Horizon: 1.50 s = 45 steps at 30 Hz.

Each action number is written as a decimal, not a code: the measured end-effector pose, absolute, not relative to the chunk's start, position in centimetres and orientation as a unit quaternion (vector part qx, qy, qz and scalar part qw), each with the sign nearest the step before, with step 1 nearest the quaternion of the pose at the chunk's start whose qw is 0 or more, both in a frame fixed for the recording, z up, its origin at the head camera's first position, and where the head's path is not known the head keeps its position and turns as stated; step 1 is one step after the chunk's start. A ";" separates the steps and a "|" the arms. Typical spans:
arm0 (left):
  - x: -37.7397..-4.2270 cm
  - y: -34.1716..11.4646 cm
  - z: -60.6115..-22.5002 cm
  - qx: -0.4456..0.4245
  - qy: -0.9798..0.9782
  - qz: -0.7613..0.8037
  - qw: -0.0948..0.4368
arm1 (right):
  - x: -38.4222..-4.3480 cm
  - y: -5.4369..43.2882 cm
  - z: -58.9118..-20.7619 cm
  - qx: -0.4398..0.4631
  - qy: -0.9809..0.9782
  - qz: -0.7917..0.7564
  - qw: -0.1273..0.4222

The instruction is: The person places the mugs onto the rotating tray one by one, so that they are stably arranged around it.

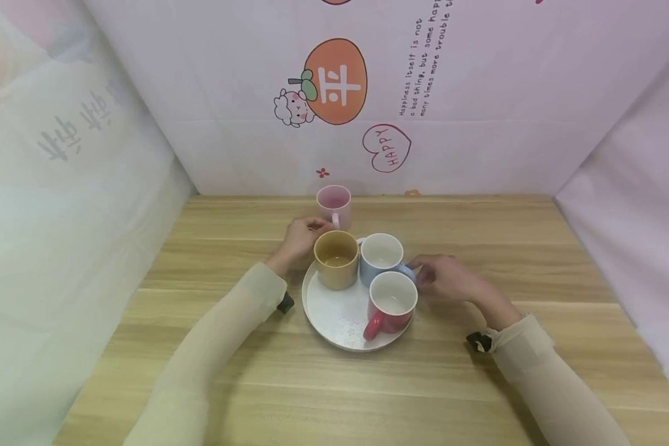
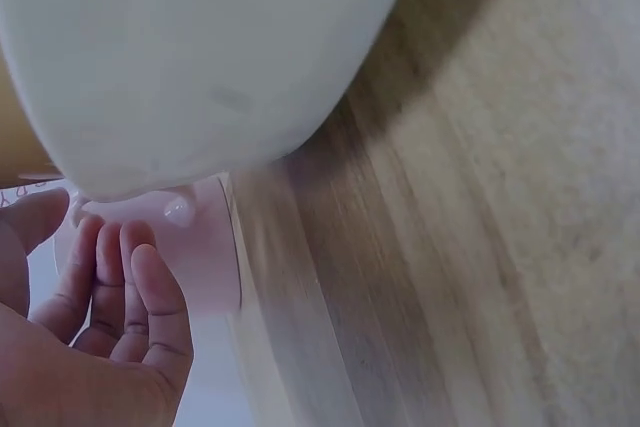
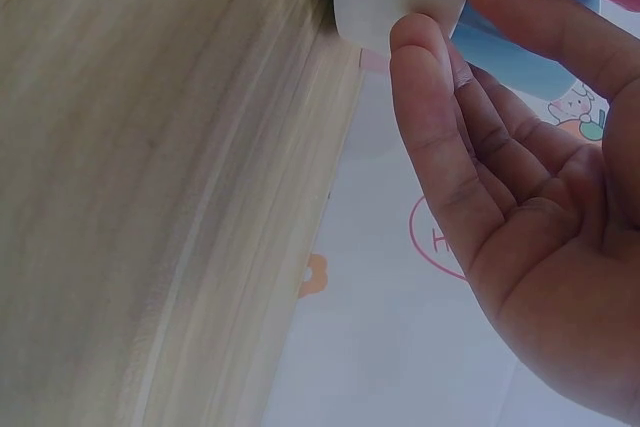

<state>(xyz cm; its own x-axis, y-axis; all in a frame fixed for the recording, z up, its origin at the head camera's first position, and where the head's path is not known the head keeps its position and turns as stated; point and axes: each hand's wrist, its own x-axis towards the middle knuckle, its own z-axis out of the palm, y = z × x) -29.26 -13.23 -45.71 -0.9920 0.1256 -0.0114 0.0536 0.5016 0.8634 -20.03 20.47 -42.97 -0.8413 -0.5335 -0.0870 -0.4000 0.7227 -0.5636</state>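
Observation:
A round white tray (image 1: 334, 316) on the wooden table carries a brown mug (image 1: 337, 269), a blue mug (image 1: 372, 269) and a red mug (image 1: 393, 310). Behind it stands a pink mug (image 1: 334, 204). My left hand (image 1: 302, 236) is at the tray's back left, beside the pink mug's handle; its fingers curve loosely, with a gap to the thumb, in the left wrist view. At the right side, my right hand (image 1: 443, 277) pinches the tray rim between thumb and fingers, close to the blue handle. In the right wrist view a fingertip (image 3: 418, 42) touches the outer wall.
A white printed cloth (image 1: 245, 124) hangs behind the table (image 1: 513, 248), with further white cloth (image 1: 78, 204) at both sides. Small dark items sit at both sleeve cuffs. The pink mug is close to the back edge of the table.

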 end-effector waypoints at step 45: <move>-29.5 -13.5 -45.5 0.024 0.855 0.517 0.041 | -20.0 20.5 -43.1 -0.247 0.921 -0.274 0.130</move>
